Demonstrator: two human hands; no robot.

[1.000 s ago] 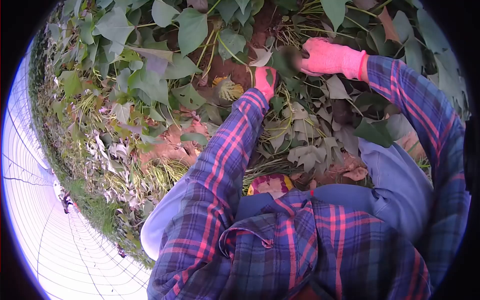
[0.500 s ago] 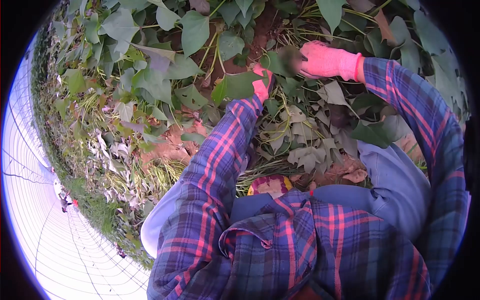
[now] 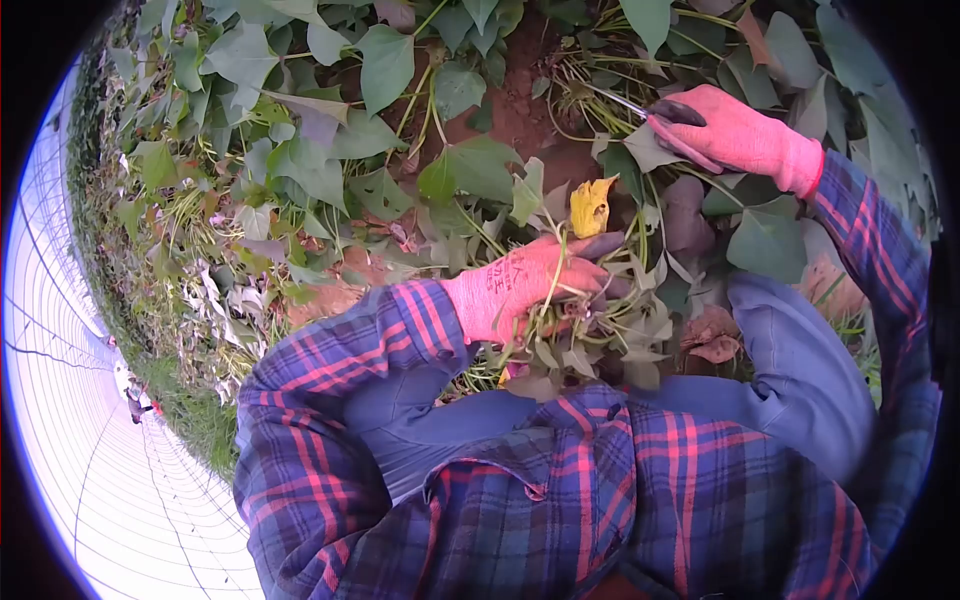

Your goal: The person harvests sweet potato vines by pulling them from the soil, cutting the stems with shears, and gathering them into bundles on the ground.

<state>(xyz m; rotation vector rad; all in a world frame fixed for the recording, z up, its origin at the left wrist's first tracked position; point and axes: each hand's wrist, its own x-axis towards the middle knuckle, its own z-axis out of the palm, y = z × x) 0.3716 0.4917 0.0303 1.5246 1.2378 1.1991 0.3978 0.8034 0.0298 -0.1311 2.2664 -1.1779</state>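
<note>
My left hand (image 3: 525, 285), in a pink glove, is closed around a bunch of green vines with leaves (image 3: 590, 320), held close to my body. A yellow leaf (image 3: 590, 206) sticks up from the bunch. My right hand (image 3: 735, 135), also in a pink glove, grips a dark-handled cutting tool (image 3: 650, 108) whose thin blade points left toward the stems above bare reddish soil (image 3: 520, 115). Both arms wear blue and red plaid sleeves.
Dense green leafy vines (image 3: 300, 150) cover the ground at left and top. Cut, wilted leaves (image 3: 230, 300) lie along the left. My knees in blue trousers (image 3: 790, 360) are bent low. White netting (image 3: 70, 420) runs along the far left edge.
My left hand has pulled back from the plant base toward my body with a bunch of vines. My right hand has drawn right, and the tool's blade now shows.
</note>
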